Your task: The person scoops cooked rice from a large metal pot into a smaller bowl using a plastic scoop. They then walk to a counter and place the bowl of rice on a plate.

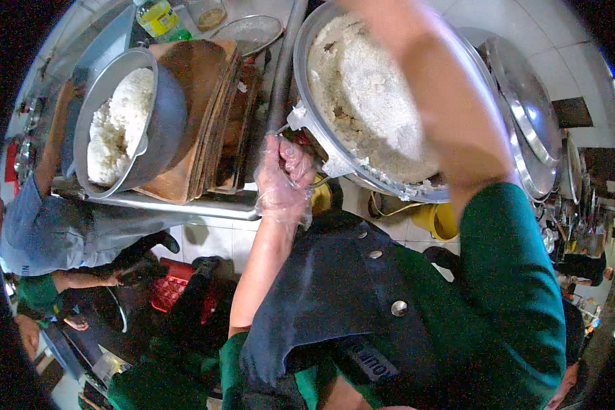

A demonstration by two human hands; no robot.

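My left hand [285, 171], in a clear plastic glove, is closed around the wire side handle of a large metal pot [313, 102]. White cooked rice [376, 78] fills much of this pot, heaped in the middle, with a darker, scraped-looking layer along the left and lower inside. Over the pot's right part reaches my bare right forearm [458, 116], slightly blurred. The right hand lies beyond the top edge, so its fingers and anything in them are hidden.
A smaller grey pot of rice [167, 102] stands left, beside stacked brown boards [205, 123] on a metal-edged table. Behind are a bottle [160, 20] and a round strainer [253, 33]. Metal lids [526, 102] lean at right. Below are a yellow bucket [441, 222], a red crate [174, 283] and co-workers at left.
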